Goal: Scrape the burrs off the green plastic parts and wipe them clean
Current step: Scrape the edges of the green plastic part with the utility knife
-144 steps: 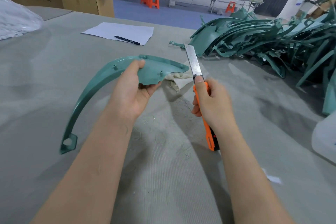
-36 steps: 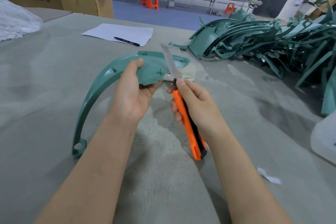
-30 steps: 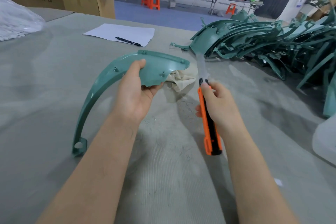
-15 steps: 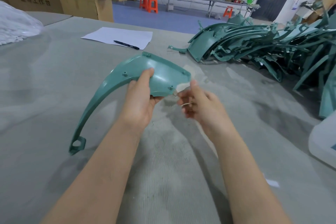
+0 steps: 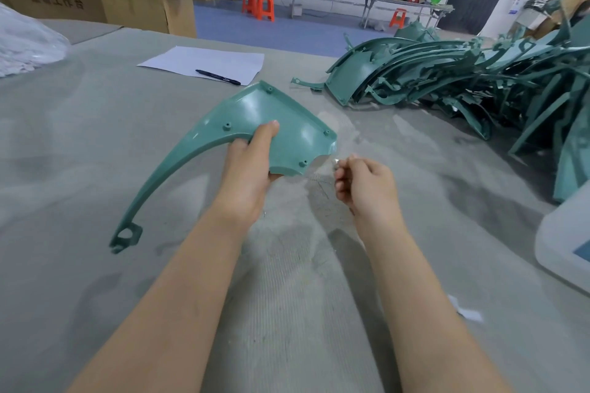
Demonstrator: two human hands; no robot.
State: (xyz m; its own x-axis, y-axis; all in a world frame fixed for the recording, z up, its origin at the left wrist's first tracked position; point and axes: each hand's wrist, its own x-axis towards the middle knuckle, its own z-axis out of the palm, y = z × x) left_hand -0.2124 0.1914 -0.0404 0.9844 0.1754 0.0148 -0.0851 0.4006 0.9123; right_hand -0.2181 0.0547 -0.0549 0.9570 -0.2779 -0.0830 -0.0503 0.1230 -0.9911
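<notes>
One held green part [image 5: 255,124], one heap of green parts [image 5: 463,73], one paper sheet [image 5: 204,62], one pen [image 5: 218,77], three orange stools [image 5: 258,6]

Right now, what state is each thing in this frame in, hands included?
Curved green plastic part: held up off the table, inner side facing the camera.
Left hand: grips the part's wide end.
Right hand: fingers curled, pinching something small; cannot tell what.
Pile of green parts: heaped on the table, untouched.
Pen: lying on the paper sheet.
</notes>
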